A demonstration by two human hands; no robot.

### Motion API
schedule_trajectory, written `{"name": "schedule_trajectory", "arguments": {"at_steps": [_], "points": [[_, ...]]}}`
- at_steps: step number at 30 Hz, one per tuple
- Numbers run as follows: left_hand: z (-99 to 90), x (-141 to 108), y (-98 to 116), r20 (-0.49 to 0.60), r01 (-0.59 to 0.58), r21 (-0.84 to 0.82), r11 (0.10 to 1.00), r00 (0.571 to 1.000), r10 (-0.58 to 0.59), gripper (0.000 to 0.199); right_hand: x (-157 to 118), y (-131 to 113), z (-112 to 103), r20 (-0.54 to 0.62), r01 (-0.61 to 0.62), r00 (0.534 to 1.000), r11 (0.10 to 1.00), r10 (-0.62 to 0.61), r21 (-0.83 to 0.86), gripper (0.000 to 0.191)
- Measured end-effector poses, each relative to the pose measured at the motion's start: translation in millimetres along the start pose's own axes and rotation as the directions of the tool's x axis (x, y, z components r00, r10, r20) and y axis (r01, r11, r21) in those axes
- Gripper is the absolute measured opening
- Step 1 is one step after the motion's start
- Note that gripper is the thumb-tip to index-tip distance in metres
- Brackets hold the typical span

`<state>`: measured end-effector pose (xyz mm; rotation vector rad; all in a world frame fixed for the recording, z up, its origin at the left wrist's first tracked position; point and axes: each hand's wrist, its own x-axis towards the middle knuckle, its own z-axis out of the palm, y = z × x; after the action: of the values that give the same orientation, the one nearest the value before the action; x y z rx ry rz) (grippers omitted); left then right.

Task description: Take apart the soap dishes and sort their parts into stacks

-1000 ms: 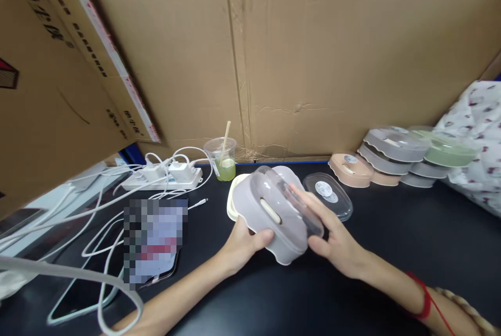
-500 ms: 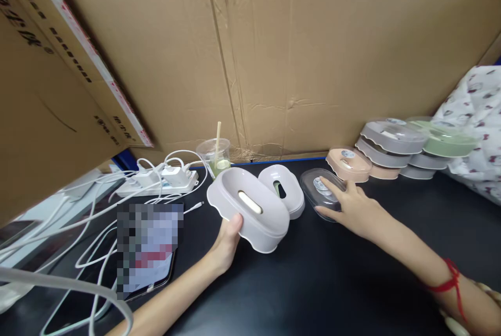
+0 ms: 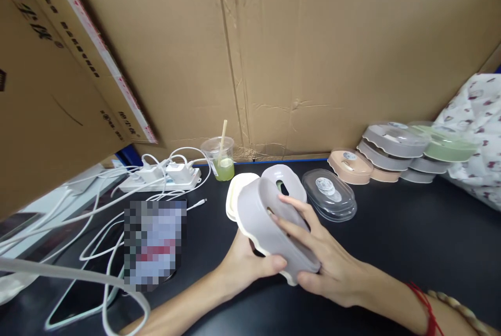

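A pale grey oval soap dish [image 3: 256,208] with a slot in its middle and a wavy rim is tilted up above the black table. My left hand [image 3: 250,263] grips its near rim, thumb along the wavy edge and the other fingers hidden beneath. Inside the dish lie the fingers of my right hand [image 3: 329,258], its thumb at the lower end. Just behind stands a second grey soap dish [image 3: 295,184]. To the left of that, partly covered by the held dish, is a cream-coloured dish piece [image 3: 231,200]. Stacked clear lids [image 3: 331,195] with round stickers lie to the right.
Lidded peach [image 3: 350,168], grey [image 3: 395,142] and green [image 3: 450,144] soap dishes are stacked at the back right beside a patterned white bag [image 3: 479,132]. At left are a green drink cup [image 3: 225,168], a power strip [image 3: 160,182], loose cables and a blurred-out screen [image 3: 156,242].
My right hand has left the clear lids and come onto the held soap dish. The dish has turned and tipped in my left hand, and the cream piece now shows behind it.
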<state>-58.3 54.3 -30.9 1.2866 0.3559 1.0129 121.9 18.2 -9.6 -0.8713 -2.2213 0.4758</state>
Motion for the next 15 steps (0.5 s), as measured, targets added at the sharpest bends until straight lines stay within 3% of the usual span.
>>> {"name": "schedule_trajectory", "arguments": {"at_steps": [2, 4, 6, 7, 8, 10, 12, 13, 15], "points": [[-4.3, 0.5, 2.0, -0.002, -0.04, -0.001, 0.999, 0.999, 0.04, 0.066, 2.7, 1.8, -5.1, -0.155, -0.04, 0.986, 0.992, 0.058, 0.117, 0.062], [-9.2, 6.6, 8.5, -0.155, -0.095, -0.041, 0.995, 0.984, 0.088, 0.058, 9.3, 2.5, -17.4, -0.403, -0.074, 0.908, 0.99, 0.118, 0.123, 0.059], [-14.2, 17.8, 19.9, -0.366, -0.108, -0.13, 0.986, 0.929, 0.053, 0.051, 19.2, 2.6, -31.9, -0.604, -0.156, 0.794, 0.984, 0.075, -0.083, 0.054], [-17.1, 24.5, 26.6, -0.447, -0.112, -0.15, 0.982, 0.894, 0.033, 0.046, 24.9, 2.6, -37.6, -0.631, -0.218, 0.776, 0.945, 0.016, -0.244, 0.055], [-20.6, 31.3, 33.3, -0.509, -0.103, -0.153, 0.983, 0.861, 0.011, 0.041, 30.5, 2.7, -41.4, -0.611, -0.277, 0.791, 0.872, -0.032, -0.404, 0.056], [-29.2, 43.2, 44.7, -0.578, -0.064, -0.088, 0.994, 0.816, 0.001, 0.038, 41.0, 3.2, -41.1, -0.492, -0.307, 0.868, 0.704, -0.069, -0.641, 0.058], [-39.7, 51.1, 50.8, -0.572, 0.005, 0.002, 1.0, 0.821, -0.003, 0.044, 49.5, 3.8, -32.0, -0.364, -0.335, 0.929, 0.563, 0.064, -0.755, 0.056], [-45.1, 53.5, 51.4, -0.543, 0.048, 0.05, 0.998, 0.84, -0.013, 0.049, 53.0, 3.9, -25.6, -0.314, -0.366, 0.93, 0.5, 0.188, -0.784, 0.055], [-55.0, 56.6, 48.6, -0.466, 0.169, 0.201, 0.965, 0.883, -0.057, 0.055, 58.6, 4.0, -13.1, -0.232, -0.428, 0.857, 0.386, 0.46, -0.817, 0.056]]}}
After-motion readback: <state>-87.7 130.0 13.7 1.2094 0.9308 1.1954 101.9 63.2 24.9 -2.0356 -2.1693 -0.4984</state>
